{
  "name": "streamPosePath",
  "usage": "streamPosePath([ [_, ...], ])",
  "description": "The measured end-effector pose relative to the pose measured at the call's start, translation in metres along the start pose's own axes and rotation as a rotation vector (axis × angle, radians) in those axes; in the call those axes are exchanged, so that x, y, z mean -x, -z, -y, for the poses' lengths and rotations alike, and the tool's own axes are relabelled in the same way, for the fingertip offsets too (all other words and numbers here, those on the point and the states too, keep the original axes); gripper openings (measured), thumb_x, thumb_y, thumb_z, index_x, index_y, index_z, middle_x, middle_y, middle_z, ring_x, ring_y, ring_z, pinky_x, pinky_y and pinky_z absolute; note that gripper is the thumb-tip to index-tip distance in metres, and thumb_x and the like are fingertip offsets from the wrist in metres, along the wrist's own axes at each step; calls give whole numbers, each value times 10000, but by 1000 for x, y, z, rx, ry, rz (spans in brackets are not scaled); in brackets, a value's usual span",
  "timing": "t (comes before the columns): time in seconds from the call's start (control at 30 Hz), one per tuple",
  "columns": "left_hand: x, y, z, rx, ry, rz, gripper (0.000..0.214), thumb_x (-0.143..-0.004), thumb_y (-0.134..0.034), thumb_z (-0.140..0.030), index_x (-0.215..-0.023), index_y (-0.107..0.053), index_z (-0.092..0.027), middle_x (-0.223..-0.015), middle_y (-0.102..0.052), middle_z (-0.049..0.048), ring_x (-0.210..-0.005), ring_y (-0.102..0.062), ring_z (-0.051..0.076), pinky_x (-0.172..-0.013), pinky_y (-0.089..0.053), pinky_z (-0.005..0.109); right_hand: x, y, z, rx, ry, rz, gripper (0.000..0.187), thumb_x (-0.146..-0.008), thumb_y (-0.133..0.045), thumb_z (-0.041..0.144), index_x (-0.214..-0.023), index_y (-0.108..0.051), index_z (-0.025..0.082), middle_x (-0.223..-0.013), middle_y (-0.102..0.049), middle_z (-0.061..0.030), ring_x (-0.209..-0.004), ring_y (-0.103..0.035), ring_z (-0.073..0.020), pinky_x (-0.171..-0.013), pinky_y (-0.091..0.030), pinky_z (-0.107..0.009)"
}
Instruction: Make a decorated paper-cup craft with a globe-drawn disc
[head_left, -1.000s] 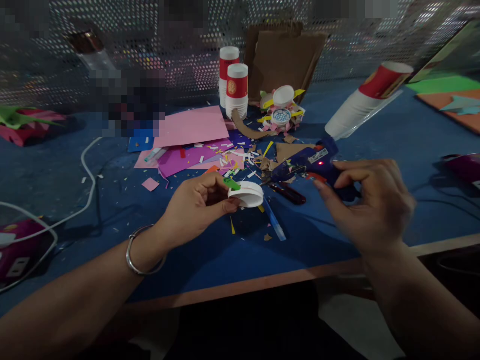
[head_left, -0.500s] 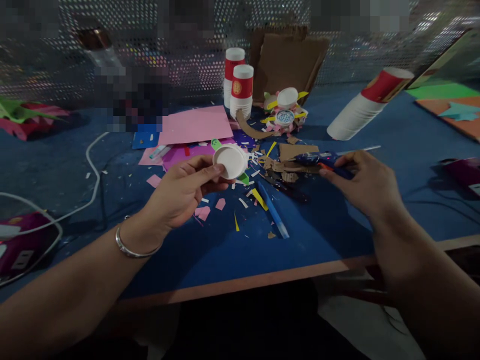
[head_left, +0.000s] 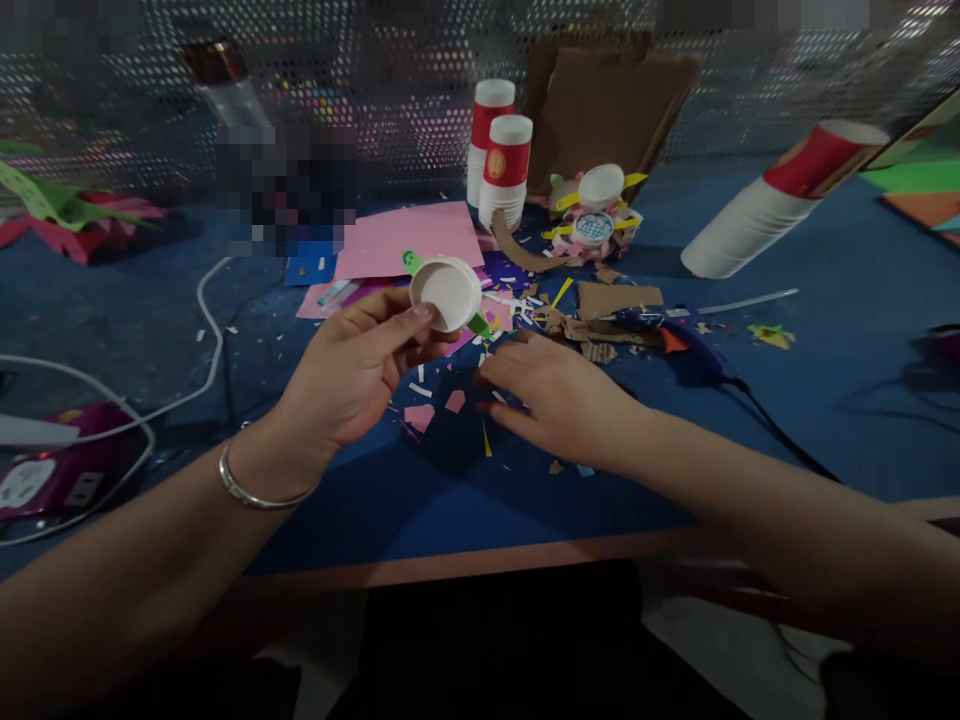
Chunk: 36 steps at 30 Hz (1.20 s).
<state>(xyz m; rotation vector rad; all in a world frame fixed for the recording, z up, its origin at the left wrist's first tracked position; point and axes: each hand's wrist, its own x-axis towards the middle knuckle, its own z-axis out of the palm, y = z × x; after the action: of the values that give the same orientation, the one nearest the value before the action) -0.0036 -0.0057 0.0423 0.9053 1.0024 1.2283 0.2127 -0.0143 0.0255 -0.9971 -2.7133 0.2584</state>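
Observation:
My left hand (head_left: 352, 365) pinches a small white paper cup piece (head_left: 445, 296), thumb on its rim and its round inside facing me. Green paper bits stick out from the piece at its upper left (head_left: 412, 262) and lower right (head_left: 480, 325). Low over the paper scraps, my right hand (head_left: 559, 395) is empty as far as I can see, thumb and fingers apart. To its right, a blue glue gun (head_left: 694, 350) with an orange trigger lies beside torn cardboard (head_left: 619, 298). The blue pen is mostly hidden beneath my right hand.
White-and-red paper cup stacks (head_left: 506, 170) stand at the back, and another stack (head_left: 784, 200) leans on the right. A decorated cup model (head_left: 595, 220) sits near a cardboard sheet (head_left: 607, 120). Pink paper (head_left: 409, 238) lies behind. A white cable (head_left: 214, 330) crosses the left.
My right hand has let go of the glue gun and moved left over the scraps. The cup piece stays in my left hand, slightly tilted. The view has shifted a little.

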Motion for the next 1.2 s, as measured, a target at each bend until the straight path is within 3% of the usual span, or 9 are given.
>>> streamPosePath([
  [0.1,0,12,7,-1,-27,23,166,-814,-914,-181,-892,-768,-167,-911,-806,25,-820,-766,143,-750,-619,232,-21,-7,6,4,-39,134,219,-1030,-625,238,-1101,-761,82,-1052,-739,-186,-1066,-650,-324,-1031,-501,-472],
  [0.23,-1,23,12,-48,-40,74,273,-750,-995,-290,-902,-797,-178,-912,-802,27,-806,-741,140,-757,-630,249,-28,-8,7,-49,-111,180,191,-1012,-627,220,-1103,-744,99,-1057,-703,-175,-1089,-630,-336,-956,-502,-448],
  [0.37,-5,29,12,-66,-12,92,274,-746,-1002,-289,-904,-808,-178,-896,-797,25,-764,-725,128,-738,-627,251,-28,-8,7,-153,-148,216,81,-987,-641,166,-998,-712,128,-1018,-671,-144,-1056,-622,-306,-909,-482,-416],
  [0.77,-10,30,8,-56,-68,15,181,-791,-946,-224,-851,-780,-183,-886,-761,16,-805,-707,129,-744,-611,242,-28,-17,10,-227,-94,111,175,-1007,-589,234,-1096,-694,124,-1082,-654,-152,-1094,-586,-310,-1013,-476,-453],
  [1.0,-12,30,10,-17,-68,-6,163,-802,-916,-195,-889,-778,-187,-874,-775,15,-789,-714,127,-738,-591,237,-41,-27,23,-154,-4,174,301,-1013,-576,181,-1248,-733,80,-1226,-681,-207,-1172,-576,-337,-1123,-452,-519],
  [1.1,-11,30,9,-23,-73,-9,192,-782,-928,-207,-871,-758,-188,-880,-778,15,-812,-723,140,-765,-597,257,-44,-30,24,-174,31,157,267,-1012,-556,158,-1195,-740,93,-1205,-692,-198,-1167,-567,-324,-1123,-449,-515],
  [1.2,-10,30,8,-38,-82,2,228,-778,-947,-235,-882,-750,-182,-902,-780,24,-815,-728,147,-766,-591,267,-43,-30,24,-254,-10,125,172,-961,-587,116,-1070,-721,115,-1105,-701,-169,-1064,-578,-285,-1008,-490,-451],
])
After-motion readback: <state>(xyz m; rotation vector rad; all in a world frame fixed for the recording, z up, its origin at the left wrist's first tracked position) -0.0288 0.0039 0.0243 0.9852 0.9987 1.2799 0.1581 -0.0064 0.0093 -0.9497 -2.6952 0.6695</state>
